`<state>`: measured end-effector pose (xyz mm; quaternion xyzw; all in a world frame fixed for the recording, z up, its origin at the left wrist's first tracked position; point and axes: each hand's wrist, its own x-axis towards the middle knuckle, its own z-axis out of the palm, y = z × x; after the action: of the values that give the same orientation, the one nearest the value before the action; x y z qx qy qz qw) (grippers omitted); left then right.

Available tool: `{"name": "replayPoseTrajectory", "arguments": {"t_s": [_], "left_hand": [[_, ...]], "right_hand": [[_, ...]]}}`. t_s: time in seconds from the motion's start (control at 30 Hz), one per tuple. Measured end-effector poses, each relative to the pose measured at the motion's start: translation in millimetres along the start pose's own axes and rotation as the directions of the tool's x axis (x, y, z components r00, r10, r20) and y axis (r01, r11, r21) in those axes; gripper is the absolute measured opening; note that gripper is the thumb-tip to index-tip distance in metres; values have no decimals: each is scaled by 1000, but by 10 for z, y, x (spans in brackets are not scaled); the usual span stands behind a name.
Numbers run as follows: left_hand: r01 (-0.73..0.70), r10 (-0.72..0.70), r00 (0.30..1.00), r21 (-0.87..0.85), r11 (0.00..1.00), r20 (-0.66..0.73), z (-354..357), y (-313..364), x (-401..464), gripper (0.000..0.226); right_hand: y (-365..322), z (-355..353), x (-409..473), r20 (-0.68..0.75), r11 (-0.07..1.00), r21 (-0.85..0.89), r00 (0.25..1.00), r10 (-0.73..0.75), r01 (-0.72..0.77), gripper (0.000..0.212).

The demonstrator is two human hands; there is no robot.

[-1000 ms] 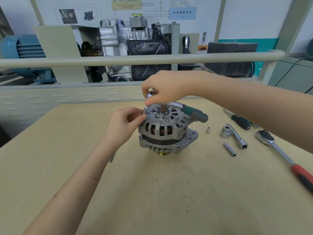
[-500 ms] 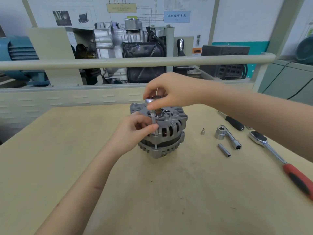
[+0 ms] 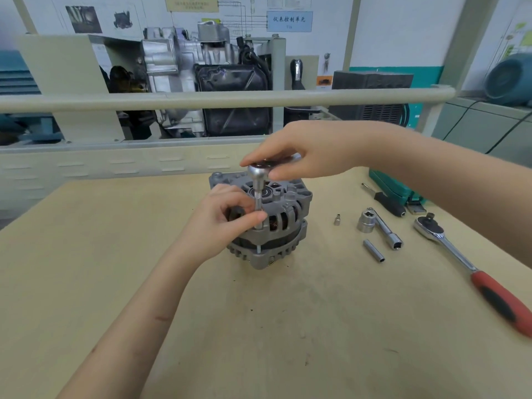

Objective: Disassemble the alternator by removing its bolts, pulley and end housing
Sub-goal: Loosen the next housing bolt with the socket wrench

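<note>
alternator [image 3: 276,223] upright on table [image 3: 144,283] | right hand [image 3: 311,151] grips ratchet [image 3: 260,171] head above it | left hand [image 3: 221,217] pinches socket shaft [image 3: 259,203] at housing edge

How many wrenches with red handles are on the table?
1. The red-handled ratchet wrench lies on the table to the right of the alternator; others may be out of view.

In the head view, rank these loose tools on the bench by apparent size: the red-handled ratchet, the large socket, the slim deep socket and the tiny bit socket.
1. red-handled ratchet, though it lies nearest the camera
2. large socket and slim deep socket: look alike, not ranked
3. tiny bit socket
</note>
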<state>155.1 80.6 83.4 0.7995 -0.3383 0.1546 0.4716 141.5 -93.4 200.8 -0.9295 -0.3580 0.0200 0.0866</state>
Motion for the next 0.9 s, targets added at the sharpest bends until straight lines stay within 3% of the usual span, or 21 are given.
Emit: {"name": "replayPoseTrajectory", "arguments": {"t_s": [0.1,0.27,0.4,0.57,0.9], "left_hand": [[-1,1,1000,-4,1000,-24,17,-18,-4,18],[7,-5,998,35,999,-69,82,-3,-9,30],[51,-51,999,4,999,4,30,23,13,20],[99,-94,989,-41,994,117,-20,-2,4,5],[108,-114,992,-102,989,-48,71,-52,-18,23]], "right_hand": [[-31,-41,13,17,1000,10,1000,16,-16,42],[-96,-15,76,-77,981,-178,995,58,-71,36],[-126,-25,112,-26,966,-258,999,30,-35,29],[-124,-68,102,20,980,-198,1000,-22,25,34],[-165,-4,186,-44,939,-342,999,25,-38,40]]}}
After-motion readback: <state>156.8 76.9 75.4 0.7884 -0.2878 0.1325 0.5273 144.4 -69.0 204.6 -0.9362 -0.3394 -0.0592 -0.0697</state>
